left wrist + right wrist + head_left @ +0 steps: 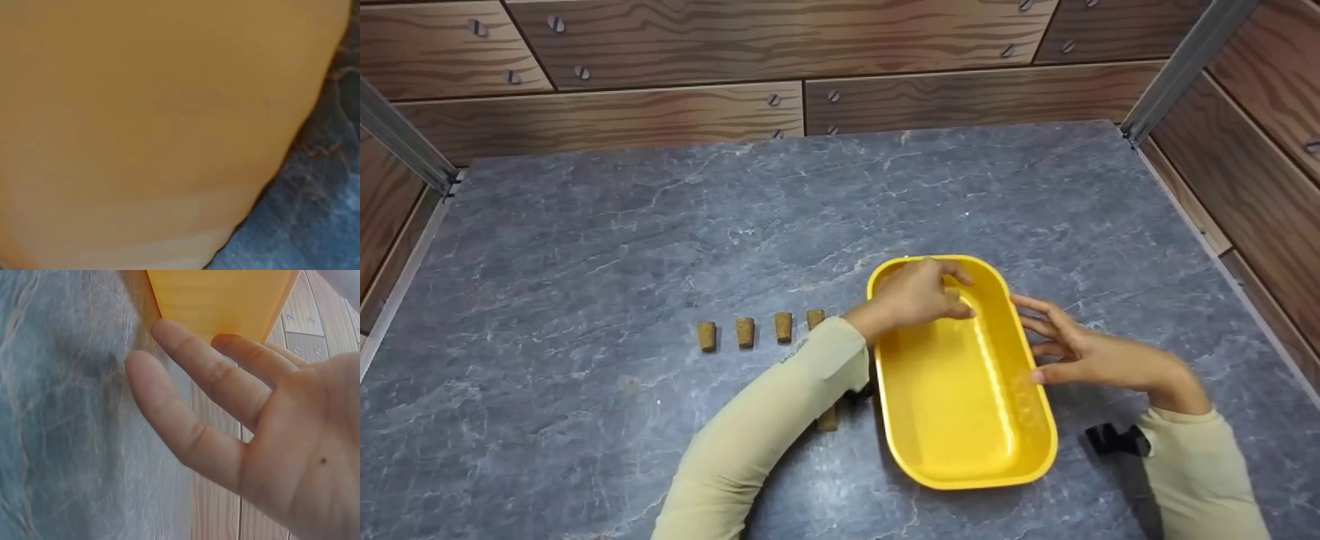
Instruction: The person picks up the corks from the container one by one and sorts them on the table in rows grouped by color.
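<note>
A yellow plastic tub stands on the grey marbled table. My left hand reaches over its left rim into the far end, thumb and index finger apart. A small brownish patch shows between them; I cannot tell what it is. In the left wrist view the tub's wall fills most of the picture. My right hand lies along the tub's right side, fingers extended and fingertips right at the wall. In the right wrist view its fingers are spread beside the tub.
Left of the tub, several tapered corks stretch in a row, among them one cork at the left end. Another cork peeks out below the left sleeve. Wood-patterned panels border the table at the back and sides.
</note>
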The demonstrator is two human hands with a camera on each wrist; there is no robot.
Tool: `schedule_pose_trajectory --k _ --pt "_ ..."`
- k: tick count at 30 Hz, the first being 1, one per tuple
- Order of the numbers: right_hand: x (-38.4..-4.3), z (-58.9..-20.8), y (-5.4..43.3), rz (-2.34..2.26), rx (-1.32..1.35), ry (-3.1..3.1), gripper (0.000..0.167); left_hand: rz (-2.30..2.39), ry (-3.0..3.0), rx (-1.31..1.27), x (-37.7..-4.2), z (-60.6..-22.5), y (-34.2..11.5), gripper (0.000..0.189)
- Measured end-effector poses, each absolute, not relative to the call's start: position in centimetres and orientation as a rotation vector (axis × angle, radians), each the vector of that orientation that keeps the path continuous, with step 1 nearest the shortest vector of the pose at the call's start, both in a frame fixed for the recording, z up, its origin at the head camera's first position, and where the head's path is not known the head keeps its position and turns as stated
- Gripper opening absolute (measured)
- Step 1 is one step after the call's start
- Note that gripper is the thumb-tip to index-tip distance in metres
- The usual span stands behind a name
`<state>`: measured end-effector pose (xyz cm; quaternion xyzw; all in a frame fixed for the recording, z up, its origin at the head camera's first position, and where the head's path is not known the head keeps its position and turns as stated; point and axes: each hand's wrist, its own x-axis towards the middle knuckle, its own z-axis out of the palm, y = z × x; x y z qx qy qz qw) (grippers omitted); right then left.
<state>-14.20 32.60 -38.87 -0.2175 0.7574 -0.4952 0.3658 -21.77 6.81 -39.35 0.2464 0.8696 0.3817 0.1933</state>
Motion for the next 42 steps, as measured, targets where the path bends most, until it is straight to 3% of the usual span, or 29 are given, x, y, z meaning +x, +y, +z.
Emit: schedule_pose_trajectory --k 19,23,27,34,39,42 --pt "-14.2 -39.0 32.6 -1.277 -0.563 1.933 0.085 0.768 2.638 0.632 -22.0 -40.5 7.5 0.043" --pt "-14.2 -38.9 32.7 -1.272 -0.562 1.944 0.085 0.786 2.629 0.678 -22.2 -40.6 7.5 0.01" --pt "-14.2 -38.8 32.7 -1.278 -0.57 1.939 0.085 0.803 2.632 0.708 -22.2 -40.6 7.4 0.031" --pt "-14.3 -38.7 32.8 -1.284 -0.575 1.947 0.086 0.764 2.648 0.691 -22.1 -40.4 7.4 0.02" --pt "-14.3 -38.9 32.6 -1.297 -0.573 1.933 0.087 0.757 2.63 0.689 -21.8 -40.3 7.4 0.002" --pt "-14.2 -38.9 32.6 -1.3 -0.571 1.924 0.087 0.764 2.632 0.692 -21.5 -40.3 7.4 0.018"
